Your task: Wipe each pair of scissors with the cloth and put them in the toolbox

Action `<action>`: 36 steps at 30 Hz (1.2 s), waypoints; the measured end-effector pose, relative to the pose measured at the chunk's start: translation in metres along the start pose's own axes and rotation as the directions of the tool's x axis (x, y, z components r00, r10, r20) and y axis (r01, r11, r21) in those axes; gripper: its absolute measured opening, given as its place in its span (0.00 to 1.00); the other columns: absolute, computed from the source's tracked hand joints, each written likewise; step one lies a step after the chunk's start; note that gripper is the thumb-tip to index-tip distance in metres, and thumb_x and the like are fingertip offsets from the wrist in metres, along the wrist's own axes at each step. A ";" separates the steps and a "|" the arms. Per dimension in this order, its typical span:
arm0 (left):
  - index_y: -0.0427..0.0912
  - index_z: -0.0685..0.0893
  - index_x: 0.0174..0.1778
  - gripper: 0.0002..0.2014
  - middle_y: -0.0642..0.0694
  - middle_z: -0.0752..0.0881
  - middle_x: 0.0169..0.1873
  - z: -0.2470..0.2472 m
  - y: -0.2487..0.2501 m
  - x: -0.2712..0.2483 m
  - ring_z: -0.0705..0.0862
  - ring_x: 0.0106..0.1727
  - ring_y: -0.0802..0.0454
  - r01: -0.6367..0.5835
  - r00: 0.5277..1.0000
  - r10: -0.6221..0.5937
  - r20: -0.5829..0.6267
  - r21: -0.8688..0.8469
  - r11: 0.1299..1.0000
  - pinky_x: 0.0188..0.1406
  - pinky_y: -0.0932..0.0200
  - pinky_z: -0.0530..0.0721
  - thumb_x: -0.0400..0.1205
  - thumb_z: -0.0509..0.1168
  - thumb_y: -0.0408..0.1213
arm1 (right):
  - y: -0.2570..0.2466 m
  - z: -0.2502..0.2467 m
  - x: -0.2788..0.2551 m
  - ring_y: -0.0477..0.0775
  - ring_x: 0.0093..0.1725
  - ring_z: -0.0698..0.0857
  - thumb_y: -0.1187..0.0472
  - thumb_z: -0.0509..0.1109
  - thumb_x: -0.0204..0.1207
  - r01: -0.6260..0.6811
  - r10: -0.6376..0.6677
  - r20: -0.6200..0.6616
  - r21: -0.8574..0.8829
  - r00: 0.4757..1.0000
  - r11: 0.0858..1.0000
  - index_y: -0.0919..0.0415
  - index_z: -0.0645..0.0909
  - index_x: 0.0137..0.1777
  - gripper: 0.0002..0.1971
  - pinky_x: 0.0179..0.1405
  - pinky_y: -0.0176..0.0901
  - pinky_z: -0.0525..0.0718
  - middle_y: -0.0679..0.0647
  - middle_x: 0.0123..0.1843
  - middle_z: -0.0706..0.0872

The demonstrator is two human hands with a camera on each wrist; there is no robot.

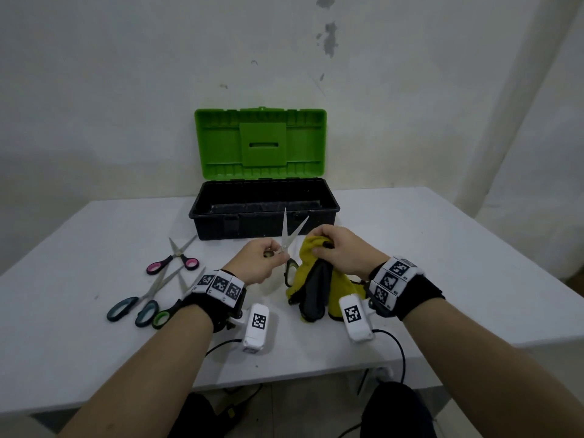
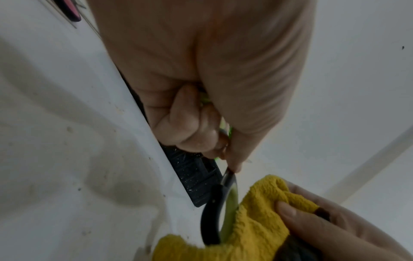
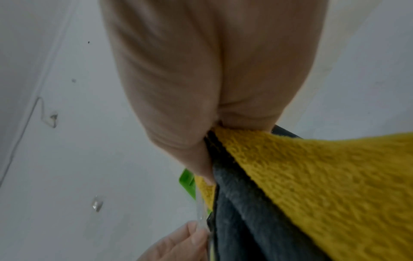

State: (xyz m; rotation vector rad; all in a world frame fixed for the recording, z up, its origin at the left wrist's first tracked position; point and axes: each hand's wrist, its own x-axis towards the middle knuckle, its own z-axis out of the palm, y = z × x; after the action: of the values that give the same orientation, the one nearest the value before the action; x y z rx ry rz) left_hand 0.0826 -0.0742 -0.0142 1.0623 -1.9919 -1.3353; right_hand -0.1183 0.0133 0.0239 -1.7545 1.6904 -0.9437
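- left hand (image 1: 259, 260): fingers curled, pinching held scissors (image 1: 289, 241) at the pivot; blades spread, pointing up before the toolbox (image 1: 264, 210).
- right hand (image 1: 341, 249): fingers bunched round yellow-grey cloth (image 1: 319, 279), touching the scissors' handle loop.
- three more scissors (image 1: 148, 295) lay on the table (image 1: 442, 263), left.

Nubby yellow cloth (image 1: 311, 248), shiny metal scissor blades (image 1: 285, 230), glossy plastic toolbox lid (image 1: 218, 143).
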 end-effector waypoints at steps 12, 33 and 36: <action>0.39 0.83 0.40 0.12 0.50 0.73 0.26 0.010 0.014 0.012 0.65 0.19 0.59 -0.080 0.996 0.080 -0.025 0.035 0.996 0.19 0.65 0.65 0.80 0.74 0.45 | -0.009 -0.002 0.012 0.44 0.49 0.80 0.63 0.77 0.73 0.262 -0.347 -0.296 -0.289 0.890 0.921 0.54 0.85 0.50 0.08 0.51 0.26 0.76 0.48 0.51 0.82; 0.46 0.83 0.32 0.12 0.50 0.72 0.27 0.017 0.024 0.013 0.69 0.27 0.56 -0.159 0.987 0.160 -0.001 0.087 0.983 0.30 0.59 0.68 0.80 0.73 0.44 | 0.001 0.012 0.005 0.56 0.47 0.85 0.69 0.70 0.76 0.339 -0.455 -0.116 -0.511 0.883 0.790 0.58 0.88 0.59 0.13 0.46 0.51 0.86 0.55 0.51 0.86; 0.44 0.81 0.32 0.14 0.48 0.73 0.29 0.014 0.024 0.013 0.70 0.31 0.52 -0.157 0.987 0.158 0.002 0.112 0.981 0.34 0.56 0.69 0.80 0.73 0.46 | 0.002 0.010 0.005 0.60 0.45 0.85 0.68 0.68 0.78 0.308 -0.466 -0.176 -0.547 0.867 0.778 0.59 0.88 0.58 0.12 0.42 0.55 0.85 0.58 0.51 0.84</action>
State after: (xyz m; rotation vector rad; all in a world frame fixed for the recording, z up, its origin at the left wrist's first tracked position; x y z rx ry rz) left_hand 0.0566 -0.0723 0.0025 0.9340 -2.1191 -1.1483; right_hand -0.1118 0.0073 0.0169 -2.4997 1.9281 -1.0535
